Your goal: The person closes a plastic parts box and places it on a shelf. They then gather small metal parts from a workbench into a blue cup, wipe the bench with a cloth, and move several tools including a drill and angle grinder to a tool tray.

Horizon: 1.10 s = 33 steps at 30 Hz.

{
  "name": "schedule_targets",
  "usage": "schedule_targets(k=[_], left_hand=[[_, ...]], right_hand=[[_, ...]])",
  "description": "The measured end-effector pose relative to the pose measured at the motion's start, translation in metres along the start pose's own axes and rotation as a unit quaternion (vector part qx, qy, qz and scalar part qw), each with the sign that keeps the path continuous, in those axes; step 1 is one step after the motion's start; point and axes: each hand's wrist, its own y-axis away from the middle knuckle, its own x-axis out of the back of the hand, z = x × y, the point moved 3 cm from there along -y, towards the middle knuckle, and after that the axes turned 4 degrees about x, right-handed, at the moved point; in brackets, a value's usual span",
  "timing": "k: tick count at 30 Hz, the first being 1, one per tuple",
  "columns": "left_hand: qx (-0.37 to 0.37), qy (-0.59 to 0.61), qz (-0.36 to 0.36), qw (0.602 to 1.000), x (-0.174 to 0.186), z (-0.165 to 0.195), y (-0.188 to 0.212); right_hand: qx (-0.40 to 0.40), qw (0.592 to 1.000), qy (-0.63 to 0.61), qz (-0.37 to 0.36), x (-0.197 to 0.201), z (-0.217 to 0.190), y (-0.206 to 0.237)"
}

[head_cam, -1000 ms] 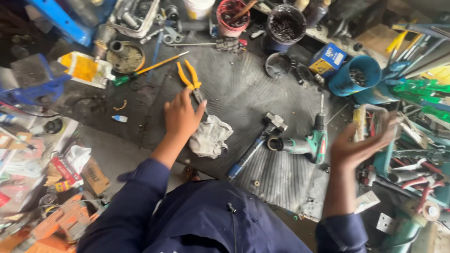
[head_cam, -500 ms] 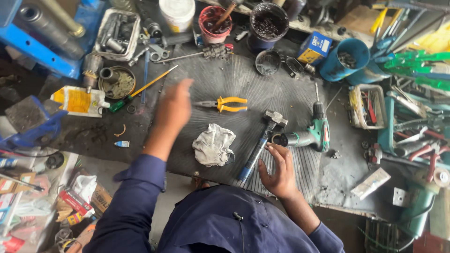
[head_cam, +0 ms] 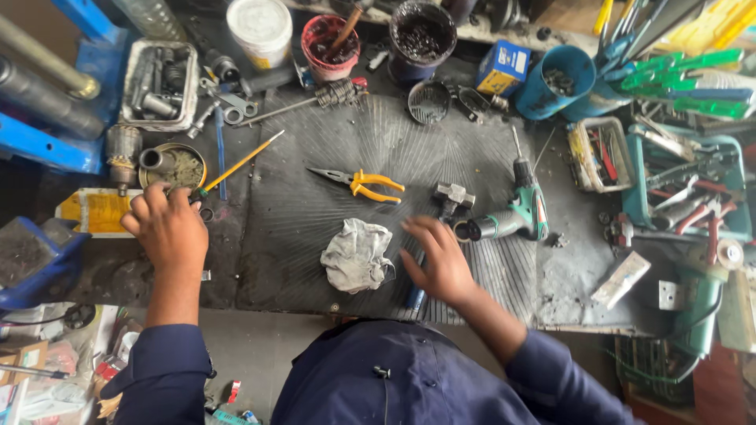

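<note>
The left hand (head_cam: pixel 167 228), fingers spread, touches the yellow-handled screwdriver (head_cam: pixel 236 165), which slants far-right. The right hand (head_cam: pixel 437 260), open, rests on the blue-handled hammer (head_cam: pixel 441 228), head far.

Even daylight, soft shadows, edges warped

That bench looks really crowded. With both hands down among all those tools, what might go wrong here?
The right hand lies over a blue-handled hammer beside the green drill; a careless sweep might knock the drill or catch its bit. The left hand reaches beside a yellow-handled screwdriver and a tin of small parts, which could tip or scatter. The grey rag might snag the yellow pliers nearby.
</note>
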Motion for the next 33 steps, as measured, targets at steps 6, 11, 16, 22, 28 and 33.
schedule_targets(k=[6,11,16,22,28,33], left_hand=[[-0.034,-0.010,0.017,0.999,0.009,0.007,0.001],[-0.043,0.042,-0.010,0.998,0.011,0.012,-0.006],[-0.043,0.049,-0.023,0.998,0.003,0.013,-0.014],[-0.071,0.068,-0.032,0.995,0.004,0.023,-0.023],[-0.096,0.050,0.000,0.994,0.026,0.061,-0.020],[0.051,0.243,-0.064,0.967,0.037,0.108,0.012]], right_hand=[[0.025,0.999,0.015,-0.026,-0.067,0.070,-0.134],[-0.004,0.997,-0.004,0.071,-0.120,0.140,-0.232],[-0.091,0.993,0.069,0.024,-0.143,0.162,-0.268],[0.041,0.969,0.220,-0.105,-0.122,0.145,-0.256],[0.077,0.972,0.206,-0.079,-0.064,0.122,-0.200],[-0.144,0.989,-0.009,-0.016,0.011,0.104,-0.057]])
